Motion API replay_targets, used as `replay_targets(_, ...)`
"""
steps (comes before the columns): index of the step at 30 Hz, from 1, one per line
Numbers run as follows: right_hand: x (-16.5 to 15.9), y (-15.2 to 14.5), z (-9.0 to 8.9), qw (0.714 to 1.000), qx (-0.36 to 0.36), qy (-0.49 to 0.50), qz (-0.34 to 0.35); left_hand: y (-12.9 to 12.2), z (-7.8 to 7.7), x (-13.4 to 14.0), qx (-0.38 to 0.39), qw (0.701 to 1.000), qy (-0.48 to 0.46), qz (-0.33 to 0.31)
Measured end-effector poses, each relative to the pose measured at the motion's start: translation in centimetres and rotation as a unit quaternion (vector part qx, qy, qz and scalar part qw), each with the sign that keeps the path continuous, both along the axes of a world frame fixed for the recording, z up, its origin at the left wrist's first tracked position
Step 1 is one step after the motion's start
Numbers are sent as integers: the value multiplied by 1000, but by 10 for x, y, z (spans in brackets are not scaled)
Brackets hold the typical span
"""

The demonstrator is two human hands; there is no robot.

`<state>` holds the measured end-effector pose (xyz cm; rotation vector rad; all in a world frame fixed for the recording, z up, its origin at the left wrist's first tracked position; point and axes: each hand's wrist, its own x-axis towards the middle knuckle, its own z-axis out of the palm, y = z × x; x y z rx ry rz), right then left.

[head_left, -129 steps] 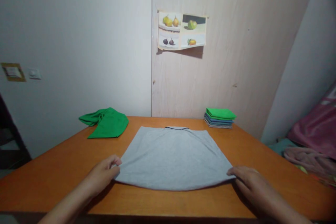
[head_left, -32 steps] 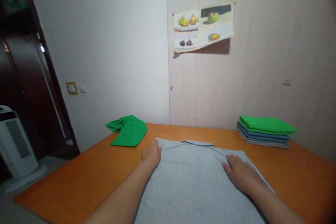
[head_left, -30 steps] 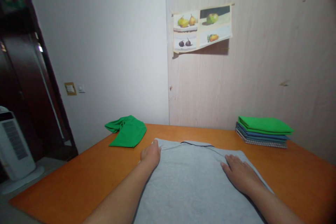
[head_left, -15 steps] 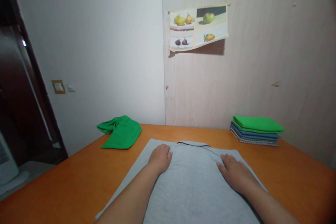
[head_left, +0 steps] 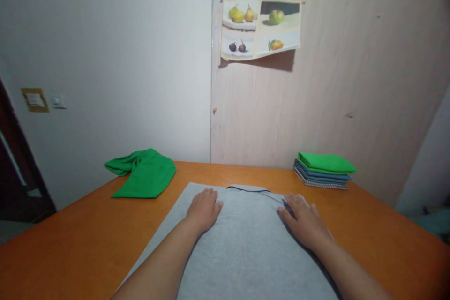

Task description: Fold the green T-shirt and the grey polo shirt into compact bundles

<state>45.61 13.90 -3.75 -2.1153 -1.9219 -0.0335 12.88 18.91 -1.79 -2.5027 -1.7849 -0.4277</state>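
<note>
A light grey garment [head_left: 246, 243], which looks like a shirt, lies spread flat on the orange table in front of me. Its far edge has a neckline with a dark trim line. My left hand [head_left: 204, 208] rests open, palm down, on the cloth near the far left corner. On the far right part lies my right hand [head_left: 304, 220], also palm down with its fingers stretched and spread. Neither hand grips the cloth. The near end of the garment runs out of view below.
A crumpled green cloth [head_left: 147, 176] lies at the table's far left. Several folded cloths form a stack [head_left: 323, 176] at the far right, bright green on top. The orange table [head_left: 87, 243] ends at the wall [head_left: 158, 79], where a fruit picture sheet [head_left: 260, 30] hangs.
The camera view has turned slightly to the right, so the table things appear further left. My right hand's fingers are spread a little more; both hands stay on the grey garment.
</note>
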Motion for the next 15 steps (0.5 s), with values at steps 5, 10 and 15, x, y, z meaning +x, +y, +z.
replay_targets(5, -13, -5, 3, 989, -60, 32, 135, -9, 0, 11, -25, 997, -25, -71)
replay_targets(10, -13, -5, 7, 992, -110, -3, 59, -10, -2, 12, -94, 993, -9, -75)
replay_targets(15, -9, -6, 13, 993, -119, -27, 3, -8, -3, 10, -102, 993, -13, -67)
